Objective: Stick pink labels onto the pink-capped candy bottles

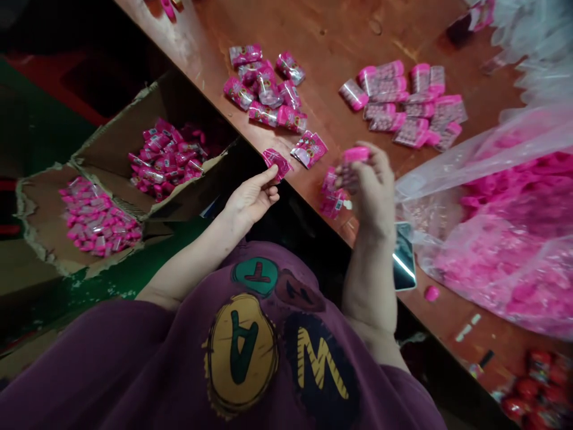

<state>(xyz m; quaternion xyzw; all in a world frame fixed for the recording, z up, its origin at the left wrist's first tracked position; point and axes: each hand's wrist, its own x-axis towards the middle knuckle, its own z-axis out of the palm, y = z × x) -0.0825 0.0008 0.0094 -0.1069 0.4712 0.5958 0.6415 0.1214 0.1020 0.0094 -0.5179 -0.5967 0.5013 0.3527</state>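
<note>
Capped bottle (357,155) is in R hand (376,188), above table (331,54) nr its edge; pink cap points away from person, clear body runs back twd them, long axis approx fore-aft w/ slight tilt. R fingers are closed round the body, hiding part of it. L hand (251,196) pinches a flat pink sleeve (277,163) btwn thumb & fingers, its length slanting from far L to near R. Loose sleeves (310,149) lie btwn the hands; pink packets (331,196) sit just beside/below R hand. Further out: wrapped bottles (268,89) heaped far L, bare bottles (414,107) far R, bag of pink pcs (505,257) R, dark phone-like device (404,260) by R forearm, cardboard boxes (119,134) w/ pink packs L.
</note>
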